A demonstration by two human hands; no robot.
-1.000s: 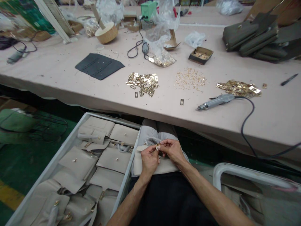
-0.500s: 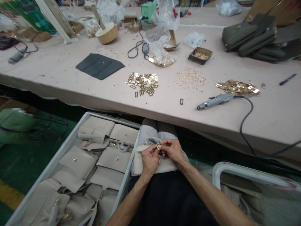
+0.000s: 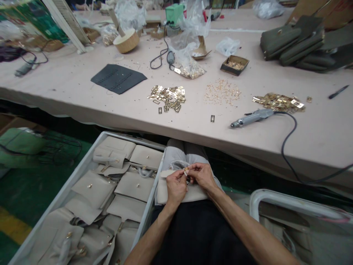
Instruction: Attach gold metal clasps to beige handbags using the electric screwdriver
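Observation:
A light beige handbag (image 3: 163, 189) lies across my lap, its wrapped handle (image 3: 176, 162) toward the table. Over it, my left hand (image 3: 176, 186) and my right hand (image 3: 202, 176) meet with fingertips pinched together. Between them is a small gold-coloured metal fitting (image 3: 186, 169) at the handle's end. Both hands are closed on this spot. The fingers cover most of the fitting, so its exact shape is hidden.
A bin (image 3: 149, 217) of beige bags stands at my left, another bin (image 3: 253, 202) at my right. On the table lie an electric screwdriver (image 3: 252, 117), gold plates (image 3: 168, 96), small screws (image 3: 223, 92), a dark panel (image 3: 118, 78) and dark bags (image 3: 292, 44).
My hands stay pinched at the same spot on the bag, with hardly any finger movement. The view has shifted very slightly.

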